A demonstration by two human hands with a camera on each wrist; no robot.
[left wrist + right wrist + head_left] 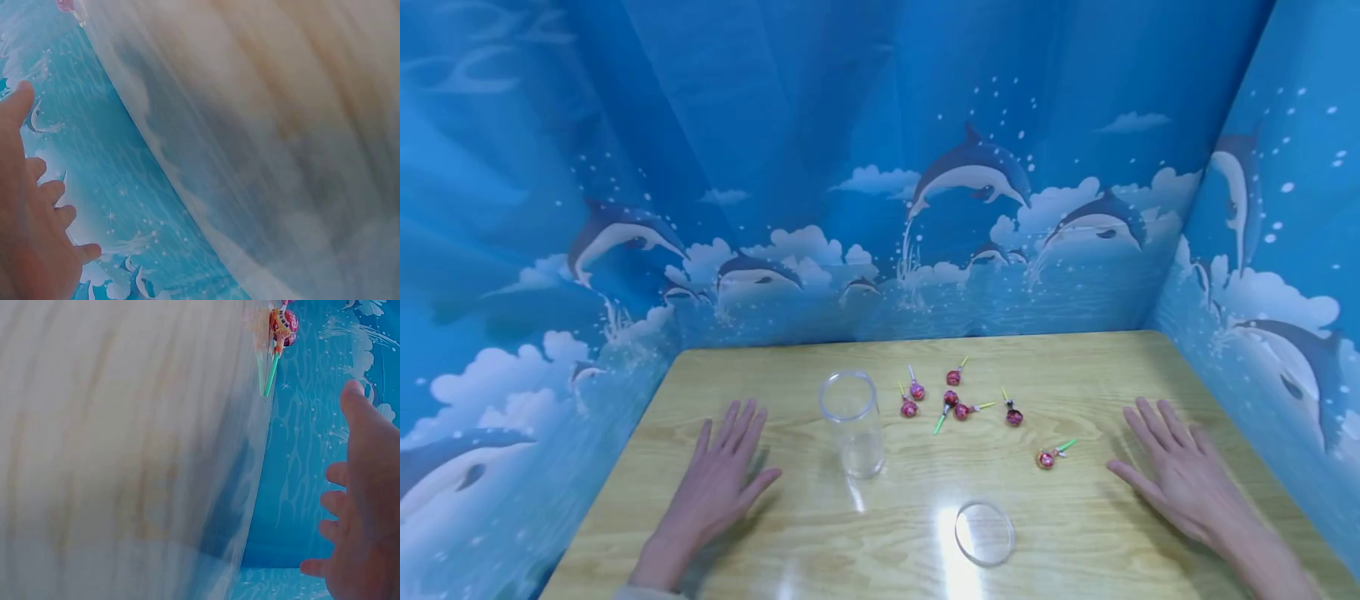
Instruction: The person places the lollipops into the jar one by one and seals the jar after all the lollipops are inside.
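Head view shows dolphin curtain [790,150] behind jar [854,427] and lollipops [962,412].

The counter [805,550] has a smooth, glossy wood-grain surface. The cylinder [857,432] is transparent and glossy, either glass or plastic; the disc [985,535] is clear and smooth. Lollipop wrappers [962,412] are shiny film. The backdrop [775,125] is smooth, creased sheeting.
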